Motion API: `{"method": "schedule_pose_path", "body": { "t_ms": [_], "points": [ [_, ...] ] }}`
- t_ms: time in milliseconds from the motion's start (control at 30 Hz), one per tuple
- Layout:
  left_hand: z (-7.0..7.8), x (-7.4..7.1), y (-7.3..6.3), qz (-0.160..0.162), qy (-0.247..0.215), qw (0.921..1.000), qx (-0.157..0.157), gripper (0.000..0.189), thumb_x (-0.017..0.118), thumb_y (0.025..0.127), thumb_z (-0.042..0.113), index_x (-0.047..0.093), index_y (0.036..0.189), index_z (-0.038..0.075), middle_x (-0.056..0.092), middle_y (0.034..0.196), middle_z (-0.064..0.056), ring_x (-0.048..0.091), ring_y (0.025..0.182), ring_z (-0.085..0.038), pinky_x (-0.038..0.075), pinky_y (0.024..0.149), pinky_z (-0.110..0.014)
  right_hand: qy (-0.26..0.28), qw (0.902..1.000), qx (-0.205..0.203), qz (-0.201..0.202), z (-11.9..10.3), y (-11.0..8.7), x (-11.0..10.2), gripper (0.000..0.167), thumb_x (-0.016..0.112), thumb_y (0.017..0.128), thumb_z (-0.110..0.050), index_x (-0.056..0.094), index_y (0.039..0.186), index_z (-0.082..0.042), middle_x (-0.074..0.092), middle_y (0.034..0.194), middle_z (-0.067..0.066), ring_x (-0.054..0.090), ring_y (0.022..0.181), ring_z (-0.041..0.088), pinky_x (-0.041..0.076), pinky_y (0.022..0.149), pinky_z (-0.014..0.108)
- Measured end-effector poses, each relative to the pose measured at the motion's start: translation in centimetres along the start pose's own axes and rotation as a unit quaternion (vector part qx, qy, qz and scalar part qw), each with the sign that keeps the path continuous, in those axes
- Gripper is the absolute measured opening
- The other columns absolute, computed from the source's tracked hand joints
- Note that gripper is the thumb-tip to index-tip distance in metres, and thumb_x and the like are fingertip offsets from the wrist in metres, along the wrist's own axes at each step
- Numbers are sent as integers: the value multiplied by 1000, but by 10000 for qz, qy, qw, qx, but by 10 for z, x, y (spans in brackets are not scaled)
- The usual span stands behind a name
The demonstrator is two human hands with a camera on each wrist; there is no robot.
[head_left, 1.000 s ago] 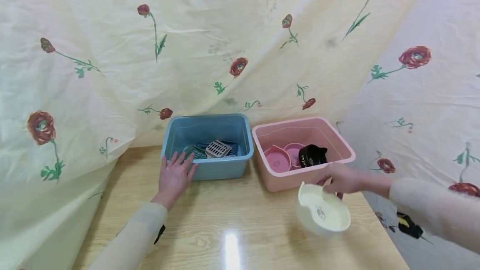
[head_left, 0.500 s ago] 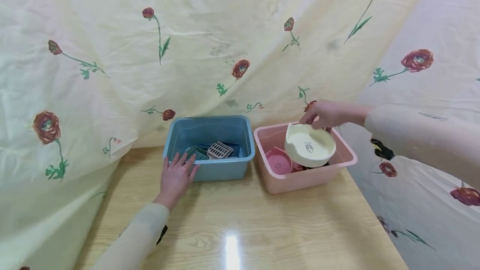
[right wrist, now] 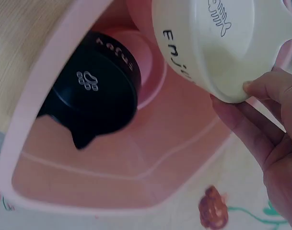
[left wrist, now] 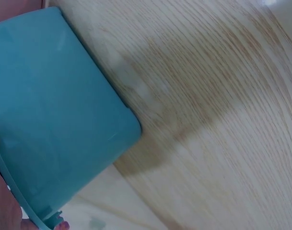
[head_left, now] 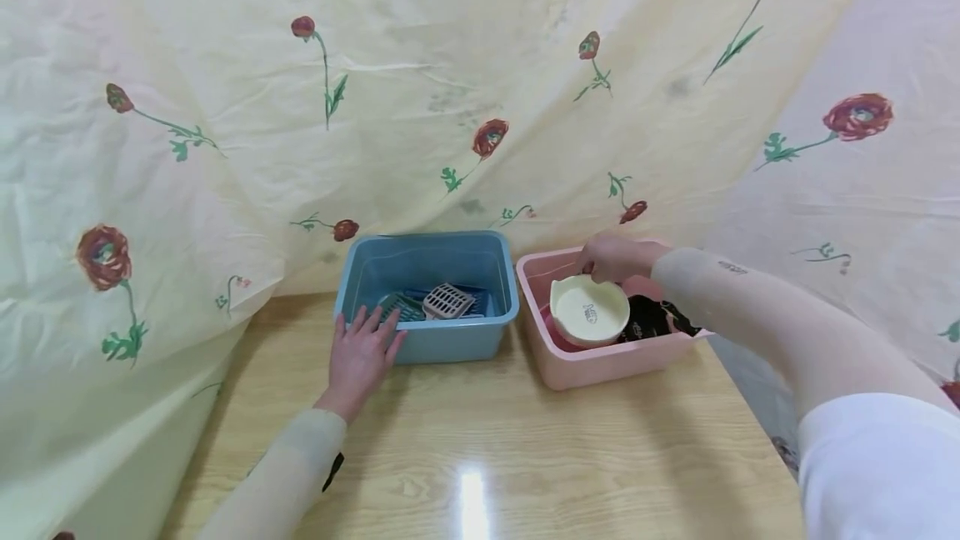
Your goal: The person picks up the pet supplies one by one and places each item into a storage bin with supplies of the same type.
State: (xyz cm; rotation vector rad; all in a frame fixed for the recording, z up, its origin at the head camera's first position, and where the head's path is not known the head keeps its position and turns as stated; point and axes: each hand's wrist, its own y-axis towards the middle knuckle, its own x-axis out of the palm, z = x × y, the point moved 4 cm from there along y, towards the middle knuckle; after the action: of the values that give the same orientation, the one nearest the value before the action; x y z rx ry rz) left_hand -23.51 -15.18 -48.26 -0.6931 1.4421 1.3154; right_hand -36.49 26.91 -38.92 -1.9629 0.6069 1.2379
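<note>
My right hand (head_left: 611, 258) pinches the rim of a cream cat-ear bowl (head_left: 590, 311) inside the pink bin (head_left: 555, 365), with the thumb on the inner side. In the right wrist view the cream bowl (right wrist: 232, 43) bears lettering outside and a fish-bone drawing inside. A black cat-ear bowl (right wrist: 100, 91) with a paw print lies beside it, over a pink bowl (right wrist: 153, 79). Another pink bowl is mostly hidden under the cream one. My left hand (head_left: 360, 361) rests with spread fingers on the front rim of the blue bin (head_left: 450, 344).
Inside the blue bin lie a pale grey slotted litter scoop (head_left: 447, 301), a green slotted scoop (head_left: 401, 307) and something darker blue behind them. Both bins stand side by side on a wooden table (head_left: 420, 440), against a flowered cloth (head_left: 405, 90).
My right hand has carried the cream bowl from in front of the pink bin, up over its rim, then down and left into it. My left hand has stayed on the blue bin.
</note>
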Motion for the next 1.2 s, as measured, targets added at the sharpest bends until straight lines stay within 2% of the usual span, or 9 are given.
{"method": "schedule_pose_path", "body": {
  "t_ms": [133,200,333,500,600,733,833,1000,1200],
  "points": [
    [3,1,1,4,-28,10000,20,45,68,106,41,69,145,18,66,144,-20,58,138,-47,33,119,-73,793,9957,457,-106,14,5,21,47,58,86,17,83,115,-10,72,98,4,61,81,20,49,64,28],
    [4,1,1,-1,-19,10000,35,45,67,106,41,69,144,18,67,144,-20,59,138,-47,34,118,-73,1303,9884,748,-216,20,7,33,47,54,86,17,81,114,-9,70,94,7,61,75,21,47,58,27],
    [6,1,2,-21,-46,10000,43,45,68,106,41,69,144,18,67,144,-20,59,138,-47,34,118,-73,1642,9802,1028,-400,30,11,49,36,61,93,10,79,116,-10,70,88,7,60,62,19,44,49,25],
    [7,1,2,-116,-81,9999,-11,46,67,106,42,69,145,18,66,145,-20,58,139,-47,33,118,-74,2415,9630,1107,-457,22,5,49,30,61,91,9,76,111,-8,61,82,9,50,57,17,37,47,26],
    [6,1,2,-128,-116,9999,-13,46,67,106,41,69,145,18,66,145,-20,58,139,-47,33,118,-74,2704,9544,1173,-467,18,-1,42,33,61,92,9,75,118,-6,65,95,15,56,66,19,44,53,30],
    [4,1,4,-67,-118,9999,9,45,68,106,41,69,144,17,67,144,-20,58,138,-47,34,118,-74,2398,9595,1390,-500,20,-9,29,44,65,100,-1,66,144,-4,69,131,24,67,85,24,59,69,38],
    [4,0,7,-41,-125,9999,23,46,68,106,41,69,144,16,67,143,-21,58,138,-47,34,118,-74,1942,9682,1474,-555,17,-20,15,50,65,103,-6,58,152,-2,63,144,28,72,98,28,65,80,42],
    [3,-3,9,46,-121,9999,62,46,69,105,41,70,143,15,67,143,-21,58,138,-47,34,118,-73,1565,9763,1423,-466,10,-39,0,50,64,105,-10,55,153,0,62,145,30,74,107,32,66,80,43],
    [1,-2,1,186,-25,9998,78,47,70,104,41,71,142,14,67,144,-18,59,139,-44,35,119,-71,1607,9787,1274,-39,0,-60,2,48,66,104,-10,59,150,0,67,140,27,74,101,27,66,70,39]
  ]
}}
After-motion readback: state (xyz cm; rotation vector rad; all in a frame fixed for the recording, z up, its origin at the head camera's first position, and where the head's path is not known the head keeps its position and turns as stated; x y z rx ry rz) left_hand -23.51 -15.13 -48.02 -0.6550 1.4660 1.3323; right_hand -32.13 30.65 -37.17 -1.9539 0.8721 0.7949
